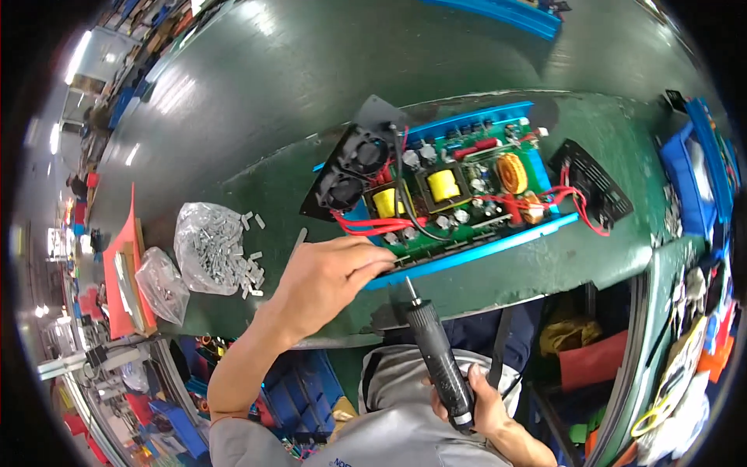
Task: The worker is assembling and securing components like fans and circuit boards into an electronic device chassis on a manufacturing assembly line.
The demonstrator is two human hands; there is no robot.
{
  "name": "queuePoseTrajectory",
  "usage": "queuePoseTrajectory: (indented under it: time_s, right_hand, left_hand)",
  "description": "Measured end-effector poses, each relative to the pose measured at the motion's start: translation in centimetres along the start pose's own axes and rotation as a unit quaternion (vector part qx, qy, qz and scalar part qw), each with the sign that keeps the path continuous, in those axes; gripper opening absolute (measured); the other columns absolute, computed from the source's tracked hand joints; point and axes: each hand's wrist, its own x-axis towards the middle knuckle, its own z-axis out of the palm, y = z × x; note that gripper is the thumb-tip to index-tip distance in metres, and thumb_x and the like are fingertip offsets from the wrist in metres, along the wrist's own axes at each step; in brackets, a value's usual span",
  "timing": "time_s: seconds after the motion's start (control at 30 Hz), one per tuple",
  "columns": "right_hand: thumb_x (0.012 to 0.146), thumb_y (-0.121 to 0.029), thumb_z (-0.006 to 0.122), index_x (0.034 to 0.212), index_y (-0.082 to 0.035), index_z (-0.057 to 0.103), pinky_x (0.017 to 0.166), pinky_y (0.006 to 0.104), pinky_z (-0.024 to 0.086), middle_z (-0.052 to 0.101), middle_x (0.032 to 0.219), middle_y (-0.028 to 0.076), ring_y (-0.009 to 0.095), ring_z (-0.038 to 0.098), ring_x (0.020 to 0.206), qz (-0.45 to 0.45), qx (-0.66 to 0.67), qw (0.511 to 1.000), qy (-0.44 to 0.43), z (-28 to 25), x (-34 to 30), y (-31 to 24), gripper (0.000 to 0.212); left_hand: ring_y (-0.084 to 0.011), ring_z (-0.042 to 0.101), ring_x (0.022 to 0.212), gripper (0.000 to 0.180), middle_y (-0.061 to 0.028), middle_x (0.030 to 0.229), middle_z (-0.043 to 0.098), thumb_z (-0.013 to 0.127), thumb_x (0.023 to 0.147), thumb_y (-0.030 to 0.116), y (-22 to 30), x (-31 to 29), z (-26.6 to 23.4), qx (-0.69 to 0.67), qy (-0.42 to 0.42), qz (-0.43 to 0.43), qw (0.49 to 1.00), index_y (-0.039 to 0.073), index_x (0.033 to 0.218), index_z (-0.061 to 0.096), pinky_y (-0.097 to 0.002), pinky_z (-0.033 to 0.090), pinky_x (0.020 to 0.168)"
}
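Observation:
A power inverter [467,194] lies opened on the green bench, with a blue metal housing and a circuit board carrying yellow transformers, a copper-wound coil and red wires. My left hand [331,272] rests at its near left corner, thumb and fingers pinched together at the board's edge; what they hold is hidden. In my right hand [486,405] is a black electric screwdriver [437,354], gripped low on its body. Its bit points up at the near blue wall of the housing, a little short of it. A black end plate with two fans [354,175] leans at the inverter's left end.
Left of my arm lie a clear bag of small metal clips [210,253], some spilled, and another plastic bag [162,284] beside a red folder [120,272]. A black vented end plate [595,187] hangs by wires at right. Blue bins [691,183] stand at the far right.

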Motion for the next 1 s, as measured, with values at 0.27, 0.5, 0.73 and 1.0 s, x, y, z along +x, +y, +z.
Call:
queuePoseTrajectory:
  time_s: [0.27, 0.5, 0.73, 1.0]
  right_hand:
    - [0.097, -0.078, 0.024, 0.136, 0.009, 0.052, 0.071, 0.0297, 0.046, 0.065, 0.082, 0.010, 0.018, 0.060, 0.073, 0.004, -0.093, 0.995, 0.044, 0.7, -0.3, -0.6, 0.099]
    - [0.097, -0.078, 0.025, 0.141, 0.009, 0.048, 0.062, 0.0279, 0.044, 0.064, 0.079, 0.009, 0.015, 0.058, 0.065, -0.012, -0.153, 0.983, 0.098, 2.1, 0.3, -0.9, 0.099]
    - [0.102, -0.064, 0.025, 0.132, 0.000, 0.056, 0.063, 0.0290, 0.049, 0.068, 0.083, 0.008, 0.016, 0.061, 0.068, -0.045, -0.185, 0.965, 0.179, -0.3, -1.7, -0.4, 0.077]
    - [0.102, -0.069, 0.021, 0.124, 0.000, 0.056, 0.059, 0.0283, 0.047, 0.064, 0.077, 0.009, 0.016, 0.060, 0.065, -0.149, -0.252, 0.923, 0.249, -4.1, -2.5, 0.3, 0.080]
  left_hand:
    - [-0.0324, 0.068, 0.085, 0.034, -0.0136, 0.113, 0.066, 0.062, 0.088, -0.003, 0.3, -0.2, -1.7, 0.037, -0.091, 0.012, 0.995, 0.002, 0.122, 0.067, -0.0391, 0.055, 0.073]
    - [-0.0273, 0.068, 0.088, 0.042, -0.0133, 0.111, 0.063, 0.066, 0.082, -0.002, 0.7, -1.2, -1.4, 0.068, -0.077, 0.020, 0.994, -0.001, 0.124, 0.064, -0.0372, 0.055, 0.068]
    - [-0.0252, 0.067, 0.093, 0.037, -0.0097, 0.109, 0.063, 0.065, 0.086, 0.007, -1.1, -3.0, -0.3, 0.063, -0.023, 0.059, 0.996, 0.001, 0.122, 0.063, -0.0369, 0.056, 0.075]
    - [-0.0242, 0.069, 0.082, 0.018, -0.0122, 0.098, 0.072, 0.072, 0.093, 0.015, -8.3, -6.8, -4.6, 0.140, 0.327, -0.184, 0.916, 0.004, 0.107, 0.073, -0.0326, 0.052, 0.076]
